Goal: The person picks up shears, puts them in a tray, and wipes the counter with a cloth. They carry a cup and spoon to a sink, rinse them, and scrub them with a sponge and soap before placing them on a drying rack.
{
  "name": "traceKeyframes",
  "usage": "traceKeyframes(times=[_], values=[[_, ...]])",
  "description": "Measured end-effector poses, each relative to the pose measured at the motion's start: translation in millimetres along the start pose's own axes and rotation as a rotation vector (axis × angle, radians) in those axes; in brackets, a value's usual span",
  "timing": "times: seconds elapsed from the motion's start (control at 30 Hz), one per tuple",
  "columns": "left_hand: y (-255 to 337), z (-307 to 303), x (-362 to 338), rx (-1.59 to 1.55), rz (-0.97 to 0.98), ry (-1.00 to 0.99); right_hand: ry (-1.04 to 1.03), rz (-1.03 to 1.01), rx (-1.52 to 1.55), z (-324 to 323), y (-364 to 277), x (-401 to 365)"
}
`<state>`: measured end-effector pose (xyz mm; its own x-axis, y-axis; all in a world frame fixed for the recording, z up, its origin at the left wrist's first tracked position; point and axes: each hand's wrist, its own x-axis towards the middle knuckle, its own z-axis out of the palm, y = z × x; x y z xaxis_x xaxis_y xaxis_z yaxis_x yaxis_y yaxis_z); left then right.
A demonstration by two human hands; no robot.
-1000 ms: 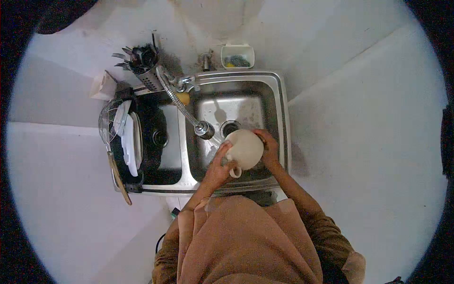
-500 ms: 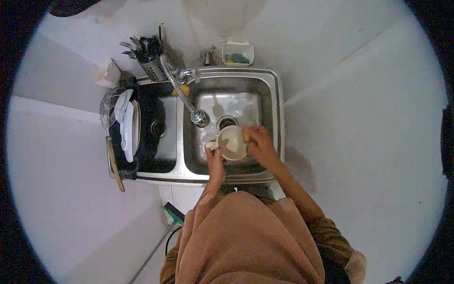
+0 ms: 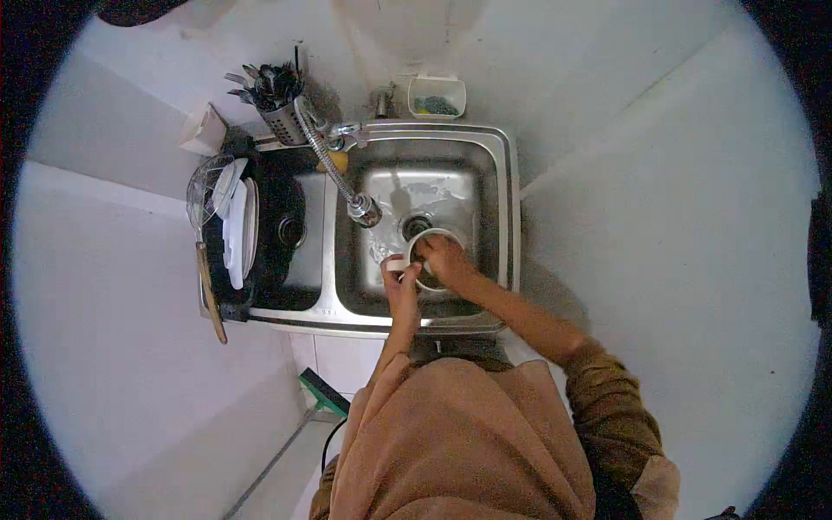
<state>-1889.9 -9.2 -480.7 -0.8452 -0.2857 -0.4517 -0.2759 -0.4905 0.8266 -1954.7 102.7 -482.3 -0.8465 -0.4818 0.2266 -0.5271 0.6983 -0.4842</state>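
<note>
A white cup [image 3: 459,240] with a handle is held over the right sink basin, close to the drain [image 3: 416,227]. My left hand [image 3: 401,290] grips it by its handle side, fingers closed. Inside the cup's opening is my right hand [image 3: 446,263], its fingers curled against the inner wall. The yellowish sponge in my right hand is hidden now by the fingers and cup. Just to the upper left, the faucet head [image 3: 364,211] hangs on a flexible metal neck over the basin.
White plates [image 3: 238,230] stand in a black rack in the left basin, beside a wire strainer [image 3: 208,195]. Behind are a cutlery holder [image 3: 284,123], a yellow object [image 3: 332,162] on the divider and a white scourer tub [image 3: 437,97]. A green-and-black brush head [image 3: 324,394] is below.
My right hand has moved left from the cup's right rim into its opening. The cup has shifted slightly right, along with my left hand.
</note>
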Motion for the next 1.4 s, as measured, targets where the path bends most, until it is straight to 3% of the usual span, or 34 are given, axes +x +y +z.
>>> traceKeyframes(times=[0.03, 0.1, 0.13, 0.2, 0.23, 0.3, 0.33, 0.4, 0.43, 0.5, 0.57, 0.63, 0.67, 0.7, 0.8, 0.87, 0.93, 1.0, 1.07, 1.1, 1.13, 1.17, 1.23, 1.27, 1.33, 1.37, 1.4], values=[[8, 7, -1, -0.066, -0.069, 0.022, -0.004, -0.007, -0.002, 1, -3, 2], [17, 9, -1, -0.012, -0.071, 0.03, -0.068, 0.495, 0.43, 5, -14, 2], [15, 5, 3, 0.015, -0.05, 0.017, -0.07, 0.495, 0.431, -6, -23, 4], [-2, -10, 16, -0.021, -0.043, 0.025, -0.421, 0.216, 0.324, -28, -35, 9], [2, -13, 12, -0.02, -0.041, 0.031, -0.423, 0.212, 0.328, -23, -26, 1], [7, -16, 4, -0.004, -0.084, 0.058, -0.507, -0.017, -0.203, -11, -8, -11], [6, -15, 0, -0.089, -0.095, 0.051, -0.511, -0.02, -0.202, -8, -8, -14], [7, -10, -2, -0.01, -0.11, 0.071, -0.056, 0.128, -0.109, -6, -6, -11], [8, -7, -2, 0.074, -0.128, 0.089, -0.06, 0.118, -0.109, -4, -10, -8], [-3, -8, 0, -0.005, -0.101, 0.109, -0.089, 0.317, 0.298, 3, -23, -7], [-28, -24, 15, -0.037, -0.063, 0.054, -0.097, 0.26, 0.377, 14, -15, -13], [-11, -25, 9, -0.102, -0.151, 0.074, -0.735, 0.002, 0.251, 5, -6, -18], [-22, -33, 12, -0.005, -0.112, 0.066, -0.672, -0.048, -0.004, 1, -5, -19], [-27, -39, 13, 0.092, -0.071, 0.06, -0.672, -0.051, -0.008, -11, -10, -10], [-14, -38, 14, -0.037, -0.057, 0.119, -0.626, 0.071, -0.072, -35, -8, 23], [-21, -54, 25, -0.113, -0.145, 0.132, -0.221, 0.782, 0.967, -34, 14, 28], [-35, -75, 38, -0.034, -0.161, 0.159, 0.041, 0.964, 1.611, -44, 30, 51], [-45, -93, 56, 0.037, -0.223, 0.16, 0.172, 0.999, 1.493, -62, 39, 85], [-91, -133, 75, 0.119, -0.231, 0.157, 0.097, 0.707, 1.13, -64, 84, 124], [-104, -143, 86, 0.204, -0.239, 0.157, 0.174, 0.704, 0.873, -74, 78, 152], [-35, -111, 63, 0.097, -0.243, 0.125, 0.248, 0.693, 0.616, -86, 73, 181], [-25, -107, 63, 0.096, -0.239, 0.116, 0.257, 0.691, 0.611, -80, 92, 204], [-15, -105, 63, 0.153, -0.306, 0.152, 0.23, 0.489, -0.082, -57, 142, 243], [-3, -100, 61, 0.151, -0.3, 0.143, 0.239, 0.487, -0.087, -48, 151, 258], [19, -94, 59, 0.12, -0.313, 0.064, -0.182, 0.387, -0.362, -29, 161, 284], [15, -99, 63, 0.122, -0.31, 0.058, -0.175, 0.39, -0.364, -24, 167, 288], [7, -107, 65, 0.286, -0.305, 0.029, -0.271, 0.233, -0.428, -20, 175, 286]])
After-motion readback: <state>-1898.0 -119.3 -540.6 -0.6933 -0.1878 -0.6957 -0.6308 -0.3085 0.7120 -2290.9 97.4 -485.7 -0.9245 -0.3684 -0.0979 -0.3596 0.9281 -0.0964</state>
